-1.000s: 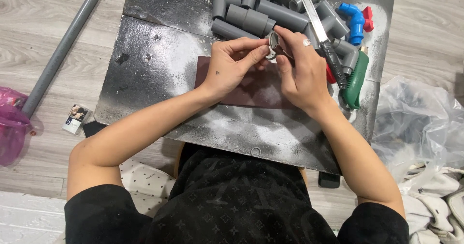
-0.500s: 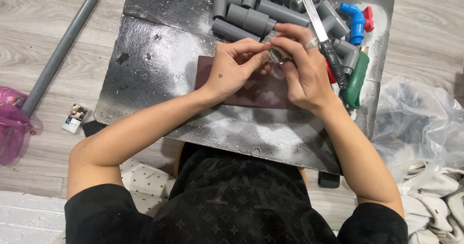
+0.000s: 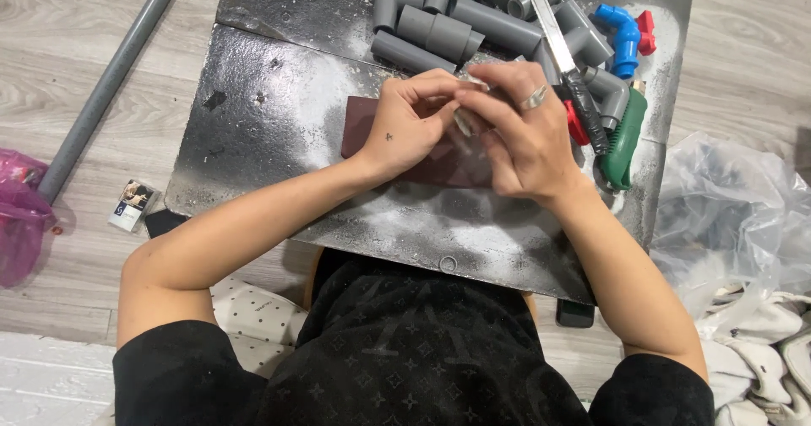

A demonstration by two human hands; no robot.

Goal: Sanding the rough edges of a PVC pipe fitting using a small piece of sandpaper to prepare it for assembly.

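Observation:
Both of my hands meet over a dark red sheet of sandpaper (image 3: pixel 365 122) lying on a dusty black board (image 3: pixel 270 105). My left hand (image 3: pixel 410 122) and my right hand (image 3: pixel 519 130) pinch one small grey pipe piece (image 3: pixel 464 120) between their fingertips; most of it is hidden by the fingers. A ring sits on a finger of my right hand. Just beyond the hands lies a pile of grey plastic pipe fittings (image 3: pixel 439 21).
A handsaw with a green handle (image 3: pixel 623 139) lies right of my right hand, beside a blue elbow fitting (image 3: pixel 623 37) and red parts. A long grey pipe (image 3: pixel 110 80) rests on the wooden floor at left, near a pink bag (image 3: pixel 21 215). Clear plastic bags (image 3: pixel 735 215) lie at right.
Both hands have shifted slightly, fingers closing more tightly over the small grey piece so less of it shows. Everything else stays put.

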